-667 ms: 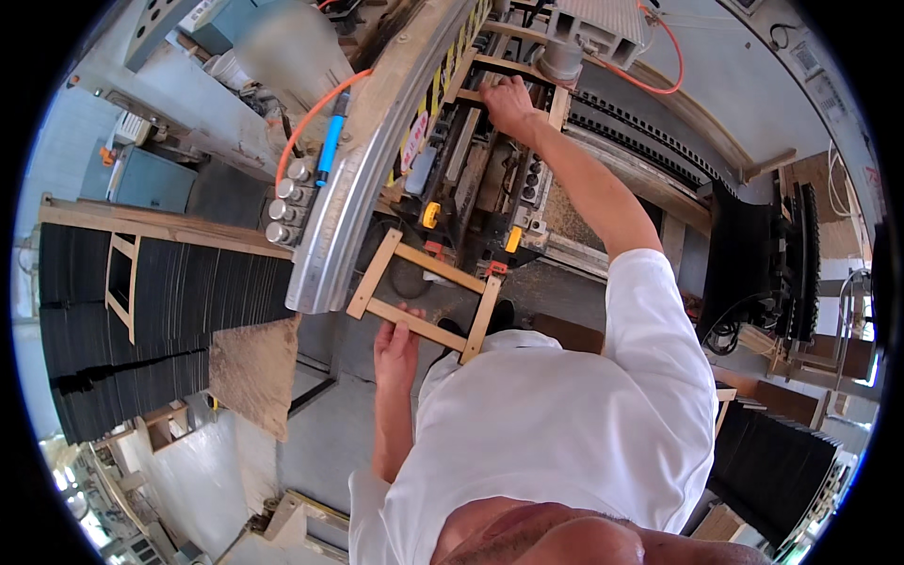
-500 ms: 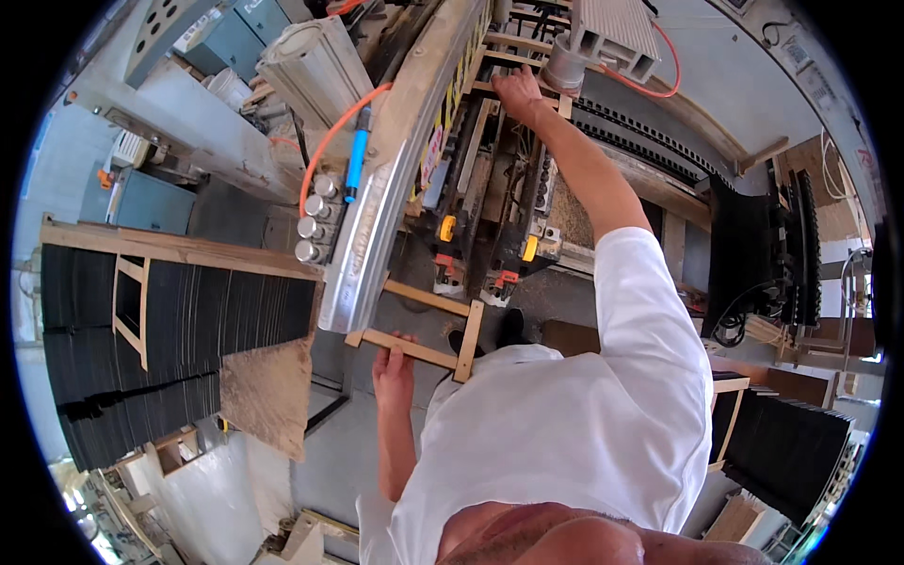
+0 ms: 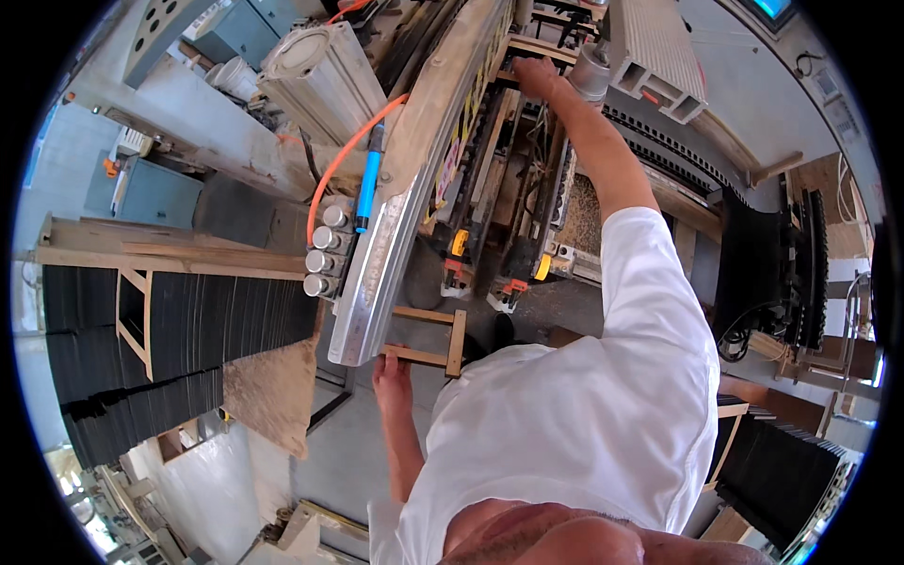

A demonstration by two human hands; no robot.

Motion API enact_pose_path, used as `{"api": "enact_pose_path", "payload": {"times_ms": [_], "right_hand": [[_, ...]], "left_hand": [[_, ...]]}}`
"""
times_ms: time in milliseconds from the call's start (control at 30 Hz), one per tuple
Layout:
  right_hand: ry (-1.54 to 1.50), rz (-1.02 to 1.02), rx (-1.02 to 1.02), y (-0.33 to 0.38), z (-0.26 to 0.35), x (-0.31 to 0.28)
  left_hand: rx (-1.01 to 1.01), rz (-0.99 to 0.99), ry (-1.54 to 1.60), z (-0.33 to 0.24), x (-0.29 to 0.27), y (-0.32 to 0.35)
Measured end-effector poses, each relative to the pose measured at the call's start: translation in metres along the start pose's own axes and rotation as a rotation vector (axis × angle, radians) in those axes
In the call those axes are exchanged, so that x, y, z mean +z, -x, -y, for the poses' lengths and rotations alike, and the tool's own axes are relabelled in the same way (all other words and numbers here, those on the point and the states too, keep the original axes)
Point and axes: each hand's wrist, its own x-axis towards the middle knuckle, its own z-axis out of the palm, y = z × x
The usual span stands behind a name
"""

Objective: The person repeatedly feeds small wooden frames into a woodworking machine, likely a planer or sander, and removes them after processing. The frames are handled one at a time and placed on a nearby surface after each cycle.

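Note:
My left hand is low, left of my body, with its fingers closed on the near rail of a small wooden frame. Part of that frame is hidden behind the machine's metal-edged beam. My right arm stretches far forward into the machine. There my right hand has its fingers curled on a second light wooden frame, which lies across the dark rails beside a round metal cylinder. Its fingertips are partly hidden.
The long beam slants between my arms, carrying a blue marker-like tube, an orange hose and silver knobs. Rails with yellow clamps run ahead. Stacked black panels stand left; more black panels stand right.
The wooden frame in my left hand has shifted farther behind the beam's end. My right hand has moved slightly forward at the machine. The whole view has shifted a little.

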Motion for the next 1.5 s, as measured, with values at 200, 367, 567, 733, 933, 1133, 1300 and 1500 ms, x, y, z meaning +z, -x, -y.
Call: {"api": "enact_pose_path", "payload": {"times_ms": [200,367,567,733,933,1133,1300,1500], "right_hand": [[-0.031,-0.057,-0.019,-0.010,-0.013,0.016],[-0.020,-0.028,-0.067,-0.008,-0.006,0.007],[0.230,0.136,-0.118,-0.003,0.008,-0.022],[0.243,0.074,-0.111,-0.004,0.001,-0.013],[0.163,0.050,-0.157,-0.007,0.013,-0.008],[0.432,-0.048,-0.245,-0.042,-0.039,0.052],[0.144,0.099,-0.101,0.009,0.008,-0.036],[0.124,0.078,-0.061,0.012,0.007,-0.034]], "left_hand": [[-0.044,-0.029,0.013,0.022,0.013,-0.011],[-0.093,-0.011,-0.086,0.034,0.030,-0.020],[-0.067,-0.026,-0.111,0.042,0.040,-0.019],[-0.040,-0.105,-0.059,0.057,0.030,-0.006],[0.025,-0.220,-0.052,0.066,0.023,0.020],[0.102,-0.229,-0.204,0.068,0.006,0.011],[0.191,-0.304,-0.395,0.045,0.013,0.029],[0.372,-0.228,-0.420,-0.011,0.025,0.067]]}}
